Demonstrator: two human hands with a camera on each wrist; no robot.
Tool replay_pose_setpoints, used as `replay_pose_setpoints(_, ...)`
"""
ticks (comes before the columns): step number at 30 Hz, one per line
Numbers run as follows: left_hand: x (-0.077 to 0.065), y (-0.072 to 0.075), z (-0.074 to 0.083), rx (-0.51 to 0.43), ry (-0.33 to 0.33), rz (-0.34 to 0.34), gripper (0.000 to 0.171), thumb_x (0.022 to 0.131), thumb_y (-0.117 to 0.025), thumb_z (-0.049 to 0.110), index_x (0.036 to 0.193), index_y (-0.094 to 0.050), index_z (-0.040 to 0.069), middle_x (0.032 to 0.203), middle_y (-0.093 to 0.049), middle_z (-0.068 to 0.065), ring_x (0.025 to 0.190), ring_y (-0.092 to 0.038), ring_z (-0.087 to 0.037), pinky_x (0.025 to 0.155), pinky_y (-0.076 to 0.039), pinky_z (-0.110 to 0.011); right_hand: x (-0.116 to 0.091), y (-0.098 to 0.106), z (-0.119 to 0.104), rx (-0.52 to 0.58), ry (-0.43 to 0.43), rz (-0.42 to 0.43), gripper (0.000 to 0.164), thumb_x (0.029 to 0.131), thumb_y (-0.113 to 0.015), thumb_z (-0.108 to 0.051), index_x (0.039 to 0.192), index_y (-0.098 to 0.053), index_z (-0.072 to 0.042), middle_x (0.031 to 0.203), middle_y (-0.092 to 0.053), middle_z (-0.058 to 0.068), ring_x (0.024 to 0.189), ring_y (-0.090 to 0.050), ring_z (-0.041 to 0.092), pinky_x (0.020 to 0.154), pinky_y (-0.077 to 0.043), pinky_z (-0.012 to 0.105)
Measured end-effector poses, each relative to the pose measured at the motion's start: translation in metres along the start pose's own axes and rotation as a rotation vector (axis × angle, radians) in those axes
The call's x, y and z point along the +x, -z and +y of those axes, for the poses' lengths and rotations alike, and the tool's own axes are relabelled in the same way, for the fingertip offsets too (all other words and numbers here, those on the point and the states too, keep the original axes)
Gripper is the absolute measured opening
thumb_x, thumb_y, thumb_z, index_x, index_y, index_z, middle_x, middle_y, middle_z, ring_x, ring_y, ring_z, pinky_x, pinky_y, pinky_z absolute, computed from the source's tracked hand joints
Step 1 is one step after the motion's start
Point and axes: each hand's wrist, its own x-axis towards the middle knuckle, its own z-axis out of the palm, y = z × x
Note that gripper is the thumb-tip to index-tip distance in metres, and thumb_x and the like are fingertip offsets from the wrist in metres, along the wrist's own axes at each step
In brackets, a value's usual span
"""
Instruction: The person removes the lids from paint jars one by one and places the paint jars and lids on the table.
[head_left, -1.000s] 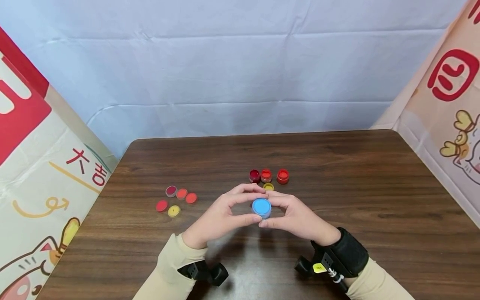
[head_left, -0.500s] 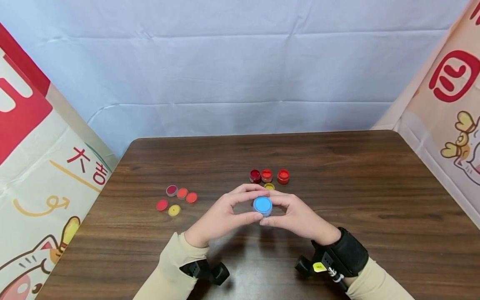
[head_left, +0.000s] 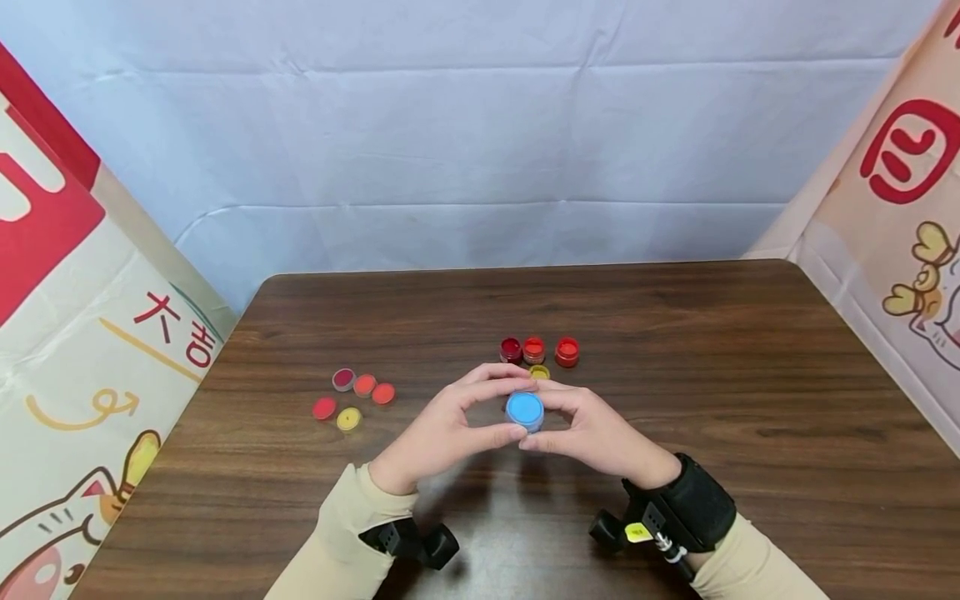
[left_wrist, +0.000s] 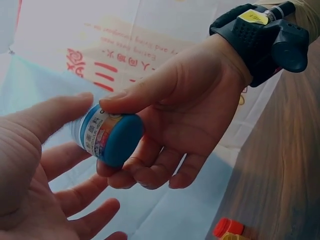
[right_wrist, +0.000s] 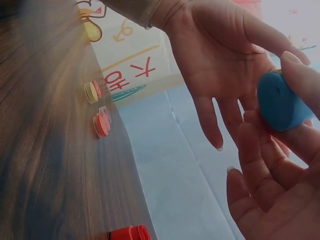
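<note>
A small round blue jar (head_left: 524,412) is held between both hands above the table. My right hand (head_left: 596,429) pinches the jar from the right, thumb on its near side and fingers on its far side. From the left, my left hand (head_left: 446,429) holds its upper end between thumb and index finger. In the left wrist view the jar (left_wrist: 117,140) is tilted, showing a printed label round its side and a solid blue end. The left hand's other fingers (right_wrist: 207,120) stretch out loosely in the right wrist view.
Several small round lids, red ones (head_left: 383,393) and a yellow one (head_left: 348,419), lie on the brown table (head_left: 675,333) to the left. Beyond the hands stand several small jars, including a bright red one (head_left: 567,352), a dark red one (head_left: 511,351) and a partly hidden yellow one (head_left: 538,372).
</note>
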Motion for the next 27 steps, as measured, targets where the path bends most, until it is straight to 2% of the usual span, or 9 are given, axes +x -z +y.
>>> replay_pose_setpoints(5,0.0001,-0.0001,-0.0006,-0.042,-0.011,-0.019,0.035,0.084,-0.07,0.012,0.119,-0.065,0.01,0.128,-0.049,0.003,0.119,-0.044,-0.016,0.092,-0.044,-0.043,0.0007,-0.0001,-0.0006,-0.018,0.016,-0.014,0.037,0.08,-0.074,-0.013,0.114,-0.065,-0.004,0.122,-0.059,0.004,0.124,-0.042,0.022,0.097,-0.041,0.033)
replay_pose_setpoints(11,0.0011,-0.0015,-0.0032,-0.043,-0.024,0.004,0.034,0.082,-0.071,0.009,0.116,-0.066,0.007,0.127,-0.05,0.002,0.117,-0.046,-0.016,0.091,-0.044,-0.043,0.0013,-0.0005,-0.0018,-0.042,0.036,-0.006,0.037,0.079,-0.074,-0.014,0.114,-0.065,-0.004,0.112,-0.06,-0.003,0.116,-0.047,0.019,0.093,-0.043,0.035)
replay_pose_setpoints(17,0.0013,-0.0029,-0.0021,-0.034,-0.016,0.021,0.035,0.082,-0.072,0.01,0.116,-0.066,0.009,0.126,-0.05,0.003,0.117,-0.046,-0.015,0.092,-0.043,-0.044,0.0008,-0.0012,-0.0005,-0.03,0.034,0.002,0.034,0.08,-0.073,-0.013,0.113,-0.066,-0.008,0.108,-0.059,-0.002,0.116,-0.047,0.019,0.093,-0.043,0.035)
replay_pose_setpoints(21,0.0013,-0.0032,-0.0007,-0.013,-0.01,0.027,0.037,0.082,-0.072,0.011,0.118,-0.065,0.009,0.126,-0.051,0.003,0.116,-0.047,-0.015,0.093,-0.043,-0.039,0.0001,-0.0013,0.0008,-0.018,0.035,0.007,0.036,0.081,-0.073,-0.012,0.115,-0.065,-0.003,0.113,-0.06,0.006,0.12,-0.045,0.021,0.096,-0.042,0.033)
replay_pose_setpoints(24,0.0011,-0.0023,-0.0007,-0.016,-0.001,0.015,0.039,0.082,-0.072,0.012,0.12,-0.063,0.012,0.127,-0.05,0.003,0.117,-0.046,-0.014,0.094,-0.042,-0.04,-0.0004,-0.001,0.0007,-0.003,0.029,0.003,0.038,0.081,-0.072,-0.011,0.116,-0.063,-0.001,0.121,-0.058,0.012,0.125,-0.042,0.024,0.098,-0.04,0.033)
replay_pose_setpoints(27,0.0007,-0.0013,-0.0013,-0.035,0.002,-0.011,0.04,0.084,-0.071,0.013,0.123,-0.061,0.012,0.128,-0.049,0.003,0.118,-0.045,-0.015,0.094,-0.041,-0.045,-0.0008,-0.0006,0.0,0.007,0.014,-0.005,0.037,0.081,-0.073,-0.012,0.116,-0.064,-0.002,0.125,-0.057,0.01,0.127,-0.041,0.025,0.099,-0.039,0.033)
